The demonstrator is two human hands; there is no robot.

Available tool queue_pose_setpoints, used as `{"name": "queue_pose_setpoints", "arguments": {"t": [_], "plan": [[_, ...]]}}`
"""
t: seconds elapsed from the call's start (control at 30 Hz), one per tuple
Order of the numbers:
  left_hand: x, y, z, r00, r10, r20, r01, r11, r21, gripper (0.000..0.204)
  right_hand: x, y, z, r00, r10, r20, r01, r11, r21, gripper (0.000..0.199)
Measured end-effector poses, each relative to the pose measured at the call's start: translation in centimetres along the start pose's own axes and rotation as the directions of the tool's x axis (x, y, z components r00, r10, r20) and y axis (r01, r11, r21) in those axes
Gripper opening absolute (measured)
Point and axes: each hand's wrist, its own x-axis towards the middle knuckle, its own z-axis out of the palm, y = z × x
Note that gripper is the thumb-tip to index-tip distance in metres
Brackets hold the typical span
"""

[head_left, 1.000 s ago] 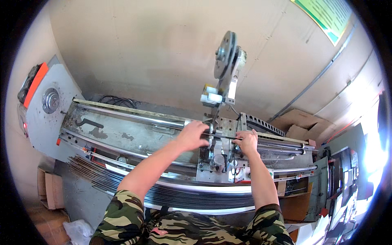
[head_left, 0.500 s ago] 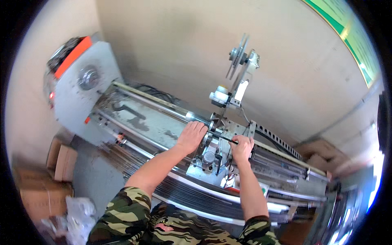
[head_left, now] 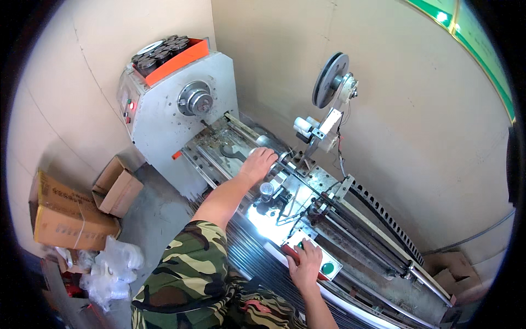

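Note:
My left hand [head_left: 259, 165] lies over the machine's bed with its fingers curled round a thin dark rod [head_left: 304, 181] at the left side of the carriage. The rod runs on right across the metal carriage [head_left: 323, 178]; my fingers hide its left end. Lower down, my right hand [head_left: 307, 264] rests on a white control box [head_left: 330, 259] with a green button [head_left: 327, 268]. Its fingers are spread over the box's left part and hide what lies beneath. A red edge of the box shows beside my thumb. Bright light falls on the carriage near a round metal knob [head_left: 267, 189].
At the left end stands the grey headstock [head_left: 164, 120] with a round chuck [head_left: 195, 98]; an orange tray [head_left: 178, 61] of black cylinders sits on top. A grey reel [head_left: 331, 80] rises behind the carriage. Cardboard boxes [head_left: 76, 211] and plastic bags [head_left: 112, 268] lie on the left floor.
My right hand has left the rod and come down onto the control box. The left hand stays at the rod. My view has turned, bringing more of the headstock in.

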Motion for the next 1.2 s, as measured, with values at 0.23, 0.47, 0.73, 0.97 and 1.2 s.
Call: {"name": "queue_pose_setpoints", "arguments": {"t": [0.23,0.47,0.73,0.97,1.2], "plan": [[-0.7,-13.3,-3.6,0.996,-0.015,0.090,0.016,1.000,-0.009,0.044,8.0,-12.2,3.0,0.985,0.003,0.171,0.005,0.999,-0.044,0.048],[-0.3,-22.4,-5.7,0.996,-0.011,0.086,0.011,1.000,-0.001,0.041,13.6,-19.5,6.9,0.960,0.018,0.281,0.028,0.987,-0.160,0.067],[-0.1,-23.9,-5.9,0.998,-0.003,0.069,0.002,1.000,0.015,0.030,18.1,-13.4,7.0,0.984,0.131,0.118,-0.118,0.987,-0.109,0.064],[-0.2,-23.6,-7.1,0.994,0.107,-0.002,-0.107,0.994,0.009,0.021,20.5,-5.9,4.4,0.922,0.354,-0.154,-0.386,0.841,-0.380,0.081],[0.0,-27.9,-9.7,0.992,-0.003,0.130,0.000,1.000,0.024,0.085,18.9,-4.9,5.0,0.938,0.321,-0.131,-0.347,0.853,-0.389,0.083]]}}
